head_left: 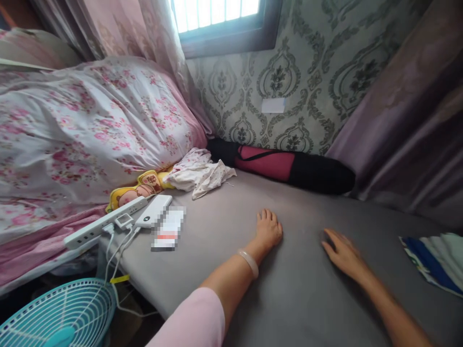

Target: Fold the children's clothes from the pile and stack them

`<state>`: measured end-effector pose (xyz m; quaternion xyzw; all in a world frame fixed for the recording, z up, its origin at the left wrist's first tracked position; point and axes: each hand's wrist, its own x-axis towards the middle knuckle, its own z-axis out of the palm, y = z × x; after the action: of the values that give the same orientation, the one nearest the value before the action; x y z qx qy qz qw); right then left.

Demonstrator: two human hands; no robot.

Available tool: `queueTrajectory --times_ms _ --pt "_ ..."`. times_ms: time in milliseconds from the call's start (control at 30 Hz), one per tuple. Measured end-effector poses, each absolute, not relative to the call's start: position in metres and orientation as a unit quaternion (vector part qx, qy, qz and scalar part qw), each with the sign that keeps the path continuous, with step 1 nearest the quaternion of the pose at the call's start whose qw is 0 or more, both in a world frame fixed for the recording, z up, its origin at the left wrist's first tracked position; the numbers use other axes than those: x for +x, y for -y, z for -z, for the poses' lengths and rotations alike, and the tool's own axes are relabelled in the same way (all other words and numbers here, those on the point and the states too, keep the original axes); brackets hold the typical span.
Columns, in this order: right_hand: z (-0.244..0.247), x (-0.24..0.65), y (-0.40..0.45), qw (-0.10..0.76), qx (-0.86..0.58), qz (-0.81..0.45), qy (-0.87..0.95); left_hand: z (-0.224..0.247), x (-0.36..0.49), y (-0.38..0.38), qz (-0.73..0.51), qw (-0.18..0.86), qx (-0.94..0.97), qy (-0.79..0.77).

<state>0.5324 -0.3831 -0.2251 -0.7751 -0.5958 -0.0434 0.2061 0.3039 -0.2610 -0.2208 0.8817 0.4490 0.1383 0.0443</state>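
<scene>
My left hand (pixel 269 227) rests palm down on the grey sheet (pixel 289 299), its fingers stretched forward and nothing in it. A pale bangle (pixel 249 263) circles that wrist, below a pink sleeve. Off to the right, my right hand (pixel 342 250) is at the sheet with thumb and fingers apart, slightly blurred and holding nothing. Whether it presses on the cloth I cannot tell. Nearest to it on the right lies a folded blue, green and white cloth (pixel 436 260).
A black and red long bag (pixel 267 164) lies along the wall. To the left are a crumpled white cloth (pixel 202 173), a yellow cushion (pixel 130 193), a power strip (pixel 104 224), a white power bank (pixel 155 211), a blurred-out phone-like item (pixel 169 229) and a blue fan (pixel 61 313).
</scene>
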Motion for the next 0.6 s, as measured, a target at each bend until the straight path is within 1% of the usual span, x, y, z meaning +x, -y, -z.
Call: queueTrajectory --times_ms 100,267,400,600 --pt "0.224 0.489 0.361 0.219 -0.729 0.022 0.648 0.213 0.294 0.255 -0.142 0.061 0.893 -0.422" --pt "0.231 0.436 0.332 0.222 -0.705 -0.003 0.674 0.203 0.259 0.224 -0.159 0.180 0.905 -0.351" --pt "0.237 0.421 0.324 0.203 -0.712 0.004 0.672 0.202 0.225 0.192 -0.185 0.196 0.876 -0.400" --pt "0.244 0.415 0.326 0.207 -0.725 0.040 0.655 0.196 0.175 0.158 -0.223 0.184 0.809 -0.512"
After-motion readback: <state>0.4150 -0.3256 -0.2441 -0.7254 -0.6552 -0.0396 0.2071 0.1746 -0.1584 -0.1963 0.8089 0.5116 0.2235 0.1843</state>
